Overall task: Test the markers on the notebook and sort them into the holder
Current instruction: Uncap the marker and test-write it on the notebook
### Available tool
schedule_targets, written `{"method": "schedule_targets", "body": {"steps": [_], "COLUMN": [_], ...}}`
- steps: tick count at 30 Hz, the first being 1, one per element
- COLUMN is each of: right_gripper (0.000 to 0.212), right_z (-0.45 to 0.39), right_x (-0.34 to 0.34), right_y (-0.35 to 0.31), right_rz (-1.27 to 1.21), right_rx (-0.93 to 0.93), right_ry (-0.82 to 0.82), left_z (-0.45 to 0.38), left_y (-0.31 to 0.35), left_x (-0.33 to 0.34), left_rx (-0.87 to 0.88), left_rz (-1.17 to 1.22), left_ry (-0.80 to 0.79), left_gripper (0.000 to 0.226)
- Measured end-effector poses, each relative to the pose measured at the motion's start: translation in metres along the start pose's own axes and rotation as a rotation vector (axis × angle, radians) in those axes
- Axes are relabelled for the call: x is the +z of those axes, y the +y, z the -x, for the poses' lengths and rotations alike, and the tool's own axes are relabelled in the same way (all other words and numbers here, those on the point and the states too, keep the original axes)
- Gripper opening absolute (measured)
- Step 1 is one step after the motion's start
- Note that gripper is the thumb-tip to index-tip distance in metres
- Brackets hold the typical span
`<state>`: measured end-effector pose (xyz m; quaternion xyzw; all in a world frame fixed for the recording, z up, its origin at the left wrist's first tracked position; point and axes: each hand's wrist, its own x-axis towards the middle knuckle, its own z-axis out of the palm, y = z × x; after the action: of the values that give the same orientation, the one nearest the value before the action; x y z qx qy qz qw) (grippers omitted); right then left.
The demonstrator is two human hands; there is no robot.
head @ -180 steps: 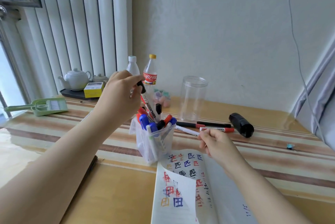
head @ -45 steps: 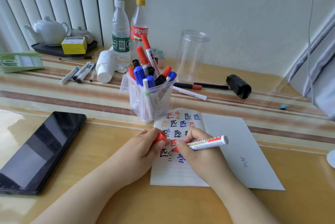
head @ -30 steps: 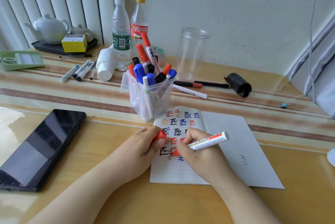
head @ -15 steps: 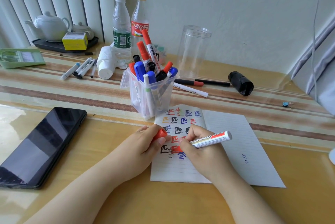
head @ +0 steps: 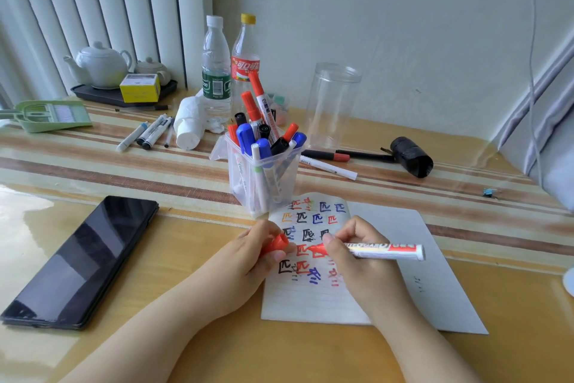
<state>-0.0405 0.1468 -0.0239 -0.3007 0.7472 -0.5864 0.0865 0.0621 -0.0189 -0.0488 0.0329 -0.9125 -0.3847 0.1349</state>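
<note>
Wooden desk (head: pixel 192 348): right hand (head: pixel 360 271) grips red marker (head: pixel 382 250) on notebook (head: pixel 403 274); left hand (head: pixel 245 261) pinches cap (head: pixel 276 244)

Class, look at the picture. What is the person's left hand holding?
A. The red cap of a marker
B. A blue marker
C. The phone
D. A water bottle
A: the left hand pinches a red cap just left of the notebook, while the right hand holds the uncapped red marker tip-down on the page.
</note>
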Motion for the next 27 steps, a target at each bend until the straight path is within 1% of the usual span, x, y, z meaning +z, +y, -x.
{"method": "schedule_targets", "body": {"steps": [1,2,4,6,11,13,14,16,18,19,20,23,25,27], "right_gripper": [0.028,0.026,0.025,0.025,0.021,0.018,0.018,0.024,0.025,0.028,0.032,0.030,0.030,0.032], "right_z": [0.000,0.000,-0.002,-0.004,-0.006,-0.004,-0.003,-0.002,-0.001,0.000,0.000,-0.003,-0.005,-0.007], "right_x": [-0.003,-0.006,-0.010,-0.014,-0.011,-0.009,-0.008,-0.008,-0.009,-0.009,-0.009,-0.009,-0.006,-0.001], "right_y": [-0.006,-0.012,-0.022,-0.030,-0.045,-0.048,-0.051,-0.053,-0.057,-0.057,-0.057,-0.055,-0.056,-0.057], "right_rz": [-0.056,-0.093,-0.150,-0.184,-0.108,-0.107,-0.127,-0.181,-0.232,-0.259,-0.290,-0.331,-0.320,-0.372], "right_rx": [-0.010,-0.020,-0.027,-0.028,-0.074,-0.076,-0.070,-0.037,0.025,0.056,0.082,0.085,0.038,0.011], "right_ry": [-0.026,-0.065,-0.144,-0.188,-0.229,-0.242,-0.250,-0.269,-0.288,-0.291,-0.285,-0.185,-0.127,-0.086], "left_z": [0.001,0.001,0.003,0.005,0.007,0.007,0.008,0.008,0.008,0.008,0.008,0.008,0.008,0.008], "left_y": [0.003,0.007,0.015,0.022,0.037,0.042,0.044,0.049,0.052,0.052,0.053,0.058,0.063,0.065], "left_x": [-0.003,-0.006,-0.012,-0.016,-0.023,-0.024,-0.024,-0.025,-0.026,-0.026,-0.026,-0.028,-0.026,-0.024], "left_rx": [-0.003,-0.003,0.006,0.033,0.134,0.177,0.193,0.201,0.157,0.136,0.120,0.126,0.143,0.153], "left_rz": [-0.008,-0.013,-0.013,-0.015,-0.010,-0.019,-0.024,-0.029,-0.016,-0.016,-0.026,-0.056,-0.048,-0.033], "left_ry": [-0.001,0.005,0.037,0.052,0.052,0.056,0.058,0.070,0.084,0.099,0.112,0.122,0.132,0.172], "left_gripper": [0.013,0.013,0.018,0.018,0.008,0.009,0.010,0.007,0.005,0.009,0.012,0.011,0.020,0.029]}}
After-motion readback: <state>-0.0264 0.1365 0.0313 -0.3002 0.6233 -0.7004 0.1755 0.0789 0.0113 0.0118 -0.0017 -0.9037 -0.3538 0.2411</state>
